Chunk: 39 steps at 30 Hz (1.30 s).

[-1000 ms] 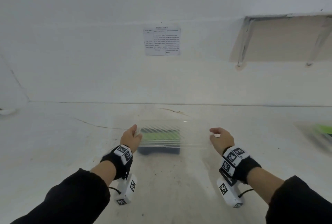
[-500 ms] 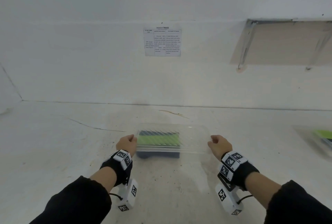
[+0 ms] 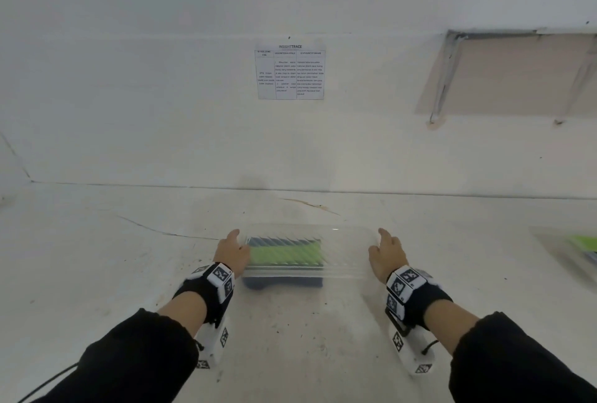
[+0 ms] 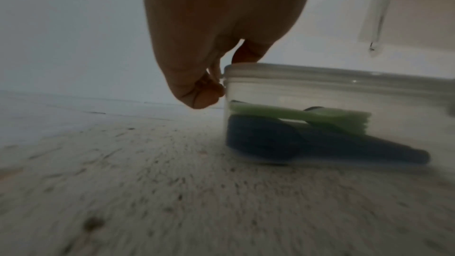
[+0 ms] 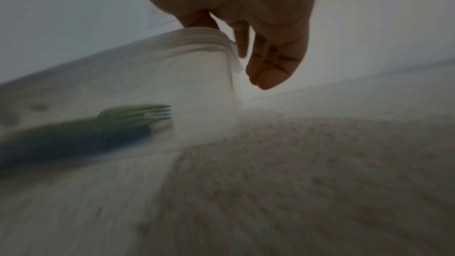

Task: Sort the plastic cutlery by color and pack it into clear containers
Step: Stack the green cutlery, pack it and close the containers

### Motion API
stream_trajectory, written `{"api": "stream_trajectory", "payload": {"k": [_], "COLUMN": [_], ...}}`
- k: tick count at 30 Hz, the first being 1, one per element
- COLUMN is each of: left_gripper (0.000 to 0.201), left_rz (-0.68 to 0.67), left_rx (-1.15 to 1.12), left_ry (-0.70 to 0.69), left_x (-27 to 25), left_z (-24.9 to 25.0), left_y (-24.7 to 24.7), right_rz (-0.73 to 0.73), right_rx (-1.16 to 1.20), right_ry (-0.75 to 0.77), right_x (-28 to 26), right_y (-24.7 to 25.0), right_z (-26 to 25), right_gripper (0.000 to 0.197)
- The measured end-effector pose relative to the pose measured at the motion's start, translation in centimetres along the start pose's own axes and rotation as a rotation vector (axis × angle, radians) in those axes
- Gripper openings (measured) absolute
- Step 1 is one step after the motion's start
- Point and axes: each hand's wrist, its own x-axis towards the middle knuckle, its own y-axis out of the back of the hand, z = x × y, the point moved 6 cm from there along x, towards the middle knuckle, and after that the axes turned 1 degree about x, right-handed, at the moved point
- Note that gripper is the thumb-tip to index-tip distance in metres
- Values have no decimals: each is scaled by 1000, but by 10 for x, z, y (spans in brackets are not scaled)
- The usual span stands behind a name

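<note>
Lidded clear container (image 3: 350, 242) sits on the table (image 3: 290, 344) at your 12 o'clock, with green forks (image 3: 286, 254) over dark blue cutlery (image 3: 282, 283). Left hand (image 3: 231, 252) pinches its 9 o'clock rim. Right hand (image 3: 387, 255), fingers loose, touches the 3 o'clock rim. Press both ends evenly.

Left of the right hand's fingers (image 5: 270, 69), a green fork (image 5: 138, 113) and blue cutlery (image 5: 74, 141) inside the clear container (image 5: 197, 77) smear into blur, and the picture's edge crops the blue pieces.
</note>
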Motion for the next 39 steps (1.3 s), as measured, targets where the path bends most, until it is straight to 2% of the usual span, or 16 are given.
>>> {"api": "stream_trajectory", "payload": {"k": [5, 9, 19, 24, 28, 33, 36, 39], "left_gripper": [51, 51, 50, 49, 47, 44, 46, 48], "left_rz": [-46, -27, 8, -6, 11, 104, 62, 45], "left_rx": [129, 160, 318, 251, 71, -122, -103, -59], "left_ry": [-134, -210, -178, -170, -153, -75, -47, -47], "left_x": [11, 18, 22, 23, 15, 5, -3, -7], "left_z": [14, 15, 14, 13, 11, 5, 4, 5], "left_y": [-8, -17, -15, -16, -13, -3, -6, -8], "right_rz": [-105, -104, -83, -64, -75, -59, -80, -67], "right_rx": [-224, -257, -246, -210, -72, 103, 160, 157], "right_ry": [123, 137, 116, 100, 112, -26, -107, -113], "right_x": [18, 26, 31, 30, 28, 24, 19, 16], "right_y": [-11, -21, -25, -23, -23, -14, -14, -15], "right_z": [-15, -18, -16, -17, -13, -3, 0, 1], "right_gripper": [51, 52, 51, 50, 48, 51, 54, 53]}}
